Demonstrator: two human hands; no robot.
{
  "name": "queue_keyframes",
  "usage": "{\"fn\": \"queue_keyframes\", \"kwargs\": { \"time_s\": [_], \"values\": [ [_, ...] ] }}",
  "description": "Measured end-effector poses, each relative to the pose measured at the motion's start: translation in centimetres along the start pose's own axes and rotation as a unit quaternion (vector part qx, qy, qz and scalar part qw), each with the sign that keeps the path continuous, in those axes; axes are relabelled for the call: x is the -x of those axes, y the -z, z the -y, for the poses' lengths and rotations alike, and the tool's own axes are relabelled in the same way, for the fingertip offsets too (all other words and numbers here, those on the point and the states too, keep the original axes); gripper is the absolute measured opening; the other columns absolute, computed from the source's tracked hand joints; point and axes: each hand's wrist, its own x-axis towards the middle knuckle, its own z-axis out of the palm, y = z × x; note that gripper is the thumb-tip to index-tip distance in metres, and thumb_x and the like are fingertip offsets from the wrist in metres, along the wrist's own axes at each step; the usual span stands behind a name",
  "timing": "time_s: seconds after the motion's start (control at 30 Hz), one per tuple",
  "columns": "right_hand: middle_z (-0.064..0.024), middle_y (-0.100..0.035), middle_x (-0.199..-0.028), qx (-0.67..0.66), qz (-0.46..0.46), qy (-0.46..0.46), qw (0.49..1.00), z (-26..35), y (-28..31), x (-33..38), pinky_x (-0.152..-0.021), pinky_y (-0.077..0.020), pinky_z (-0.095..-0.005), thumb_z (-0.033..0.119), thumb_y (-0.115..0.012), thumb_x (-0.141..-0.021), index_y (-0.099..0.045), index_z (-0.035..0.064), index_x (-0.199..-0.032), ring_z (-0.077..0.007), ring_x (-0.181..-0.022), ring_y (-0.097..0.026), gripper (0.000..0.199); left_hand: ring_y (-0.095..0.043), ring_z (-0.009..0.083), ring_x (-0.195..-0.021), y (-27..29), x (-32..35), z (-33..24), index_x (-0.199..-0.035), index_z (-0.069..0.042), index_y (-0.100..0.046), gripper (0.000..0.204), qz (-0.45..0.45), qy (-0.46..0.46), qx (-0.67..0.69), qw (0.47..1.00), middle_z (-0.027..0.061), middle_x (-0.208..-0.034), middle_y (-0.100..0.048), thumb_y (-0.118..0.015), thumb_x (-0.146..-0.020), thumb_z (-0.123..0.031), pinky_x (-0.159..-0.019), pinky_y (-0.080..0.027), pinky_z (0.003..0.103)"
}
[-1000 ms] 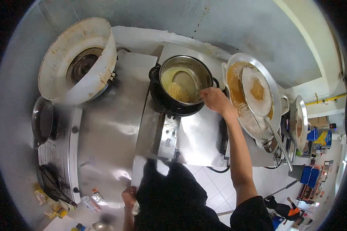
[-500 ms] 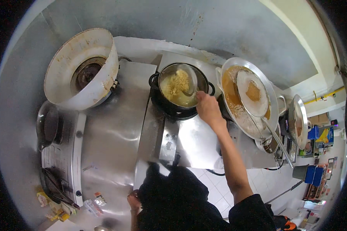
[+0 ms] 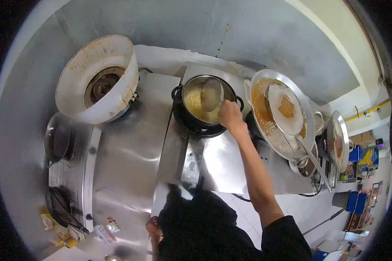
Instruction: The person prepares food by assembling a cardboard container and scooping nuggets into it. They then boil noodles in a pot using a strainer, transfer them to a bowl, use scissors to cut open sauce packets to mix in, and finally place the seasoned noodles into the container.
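Spreading under everything, the steel counter (image 3: 126, 148) is the largest thing, and a white round drum (image 3: 125, 95) stands at its far left. On the right there is a wide pan (image 3: 308, 117), and a long-handled strainer (image 3: 295, 119) rests in it. Between these two, the black pot (image 3: 188, 120) sits upright on a small stove (image 3: 191, 167). The right hand (image 3: 231, 115) is at the near right part of the pot's rim; its fingers are folded together and seem to pinch the handle of a ladle (image 3: 213, 93), mostly hidden by them. The left hand (image 3: 153, 227) hangs by the counter's near edge with fingers curled, but I cannot tell if they grasp anything. The ladle's round head is inside the pot. Smallest, the noodles (image 3: 194, 101) lie in pale yellow liquid (image 3: 210, 115), left of this head. So the noodles are already in the liquid; how soft they are, and therefore how much cooking is left, I cannot judge.
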Motion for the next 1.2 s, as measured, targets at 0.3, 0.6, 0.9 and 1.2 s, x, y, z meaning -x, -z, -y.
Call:
{"fn": "queue_keyframes", "kwargs": {
  "time_s": [0.3, 0.6, 0.9, 1.2],
  "values": [
    [-0.0297, -0.067, -0.092, 0.010, -0.064, 0.098, 0.993, -3.7, -2.4, -1.1, -0.077, -0.0565, -0.0483, 0.010, -0.054, -0.087, -0.069, -0.0027, -0.089, -0.0424, -0.091, -0.068, 0.020, -0.070, 0.0276, -0.070, -0.2, 1.5, 1.6, -0.090, -0.008, -0.075, 0.020, 0.014, -0.060, -0.038, 0.997, 0.0131, -0.079, -0.072, -0.062, -0.086, -0.023, -0.062, -0.053, 0.036],
    [-0.0213, -0.066, -0.083, 0.024, -0.101, 0.126, 0.987, -3.4, -2.6, 0.8, -0.074, -0.0556, -0.0471, 0.008, -0.064, -0.080, -0.064, 0.0004, -0.085, -0.0396, -0.085, -0.067, 0.009, -0.072, 0.0233, -0.079, -0.4, -7.6, -4.3, -0.094, -0.006, -0.074, 0.019, 0.073, -0.049, -0.009, 0.996, 0.0119, -0.084, -0.073, -0.064, -0.092, -0.022, -0.068, -0.055, 0.035],
    [-0.0256, -0.067, -0.079, 0.066, -0.055, 0.061, 0.994, -2.2, 0.3, 1.8, -0.071, -0.0563, -0.0476, 0.011, -0.056, -0.084, -0.069, -0.0011, -0.084, -0.0398, -0.082, -0.069, 0.018, -0.069, 0.0311, -0.070, -7.1, -12.9, -15.9, -0.089, -0.001, -0.072, 0.039, 0.196, -0.247, -0.044, 0.948, 0.0155, -0.078, -0.071, -0.068, -0.088, -0.040, -0.066, -0.054, 0.040],
    [-0.0274, -0.066, -0.080, 0.019, 0.055, 0.125, 0.990, -2.3, -4.2, -2.7, -0.075, -0.0552, -0.0482, 0.014, -0.061, -0.079, -0.070, -0.0047, -0.084, -0.0421, -0.086, -0.068, 0.021, -0.067, 0.0370, -0.067, -11.6, -13.3, -13.2, -0.086, -0.001, -0.072, 0.043, 0.176, -0.240, -0.059, 0.953, 0.0176, -0.078, -0.071, -0.062, -0.091, -0.043, -0.065, -0.053, 0.044]
  ]
}}
